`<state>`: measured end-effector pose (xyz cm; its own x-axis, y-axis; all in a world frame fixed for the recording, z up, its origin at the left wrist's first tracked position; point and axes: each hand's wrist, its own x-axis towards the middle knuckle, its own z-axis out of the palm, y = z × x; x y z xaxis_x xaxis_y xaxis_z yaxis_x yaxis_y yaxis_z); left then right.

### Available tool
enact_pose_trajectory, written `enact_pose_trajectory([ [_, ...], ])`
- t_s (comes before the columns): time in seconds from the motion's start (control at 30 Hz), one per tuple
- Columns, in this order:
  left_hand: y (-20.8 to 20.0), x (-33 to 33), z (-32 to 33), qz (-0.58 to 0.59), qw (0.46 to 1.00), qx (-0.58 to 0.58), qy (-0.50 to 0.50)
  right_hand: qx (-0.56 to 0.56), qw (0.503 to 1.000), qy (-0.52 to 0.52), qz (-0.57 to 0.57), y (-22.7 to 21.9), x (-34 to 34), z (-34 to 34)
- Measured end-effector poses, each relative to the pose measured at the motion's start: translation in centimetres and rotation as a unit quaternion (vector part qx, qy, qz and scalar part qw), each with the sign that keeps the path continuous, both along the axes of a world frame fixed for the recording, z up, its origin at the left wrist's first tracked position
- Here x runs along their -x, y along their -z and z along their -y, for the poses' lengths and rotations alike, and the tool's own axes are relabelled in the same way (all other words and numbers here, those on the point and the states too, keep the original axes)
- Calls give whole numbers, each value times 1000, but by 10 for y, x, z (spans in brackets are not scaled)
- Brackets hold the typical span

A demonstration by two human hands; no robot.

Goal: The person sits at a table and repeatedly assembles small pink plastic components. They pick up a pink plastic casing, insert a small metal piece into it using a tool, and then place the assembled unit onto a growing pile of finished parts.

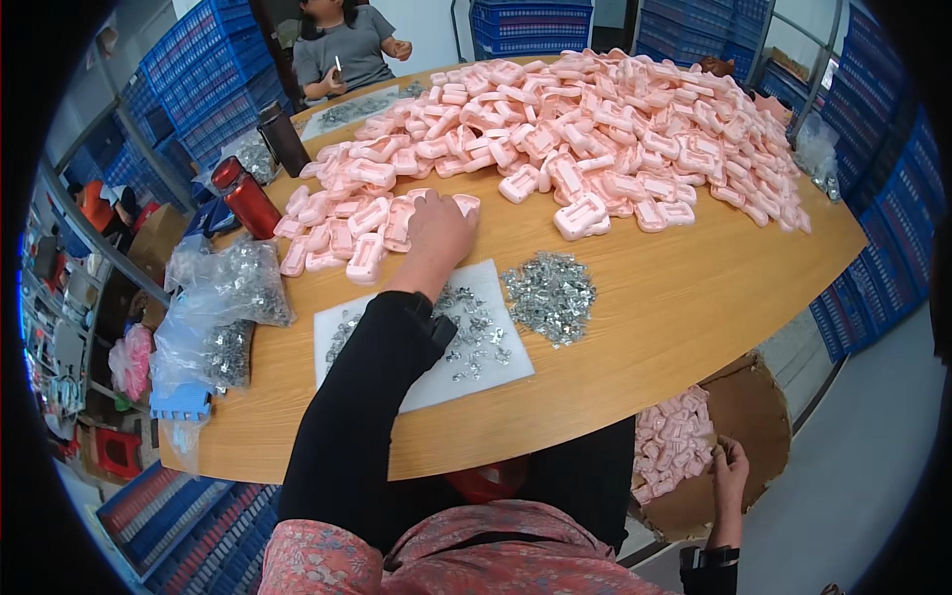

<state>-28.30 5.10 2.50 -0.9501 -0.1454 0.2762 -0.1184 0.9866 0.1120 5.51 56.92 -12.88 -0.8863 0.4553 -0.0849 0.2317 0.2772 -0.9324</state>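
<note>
My left hand (441,236) reaches over the table to the near edge of a big heap of pale pink plastic shells (555,124). Its fingers are closed round a pink shell (399,224), partly hidden under them. Below my left forearm lies a white foam sheet (426,399) strewn with small shiny metal clips (476,332). Down at the right, off the table, my right hand (731,471) hangs over a cardboard box (759,421) holding more pink shells (672,446). Its fingers are curled together; what they hold, if anything, does not show.
A mound of metal clips (550,297) sits right of the sheet. Clear bags of metal parts (233,288), a red flask (245,198) and a dark bottle (284,140) stand at the left. Another person (347,50) works across the table. Blue crates (208,74) are stacked around.
</note>
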Motion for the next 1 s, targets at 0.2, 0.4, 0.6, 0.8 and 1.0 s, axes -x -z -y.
enact_pose_trajectory([
  [0.2,4,20,-4,32,998,-21,-42,10,1000,7,-2,-27,4,9],
  [0.4,-18,8,-12,36,996,-8,78,63,997,5,-46,-70,16,37],
  [0.6,-20,-11,-1,12,987,-112,116,74,988,-73,-114,-108,41,81],
  [0.8,-66,-81,28,105,889,-433,105,81,976,-171,-105,-141,61,144],
  [1.0,-63,-185,60,134,640,-743,139,15,949,-298,-105,-161,89,223],
])
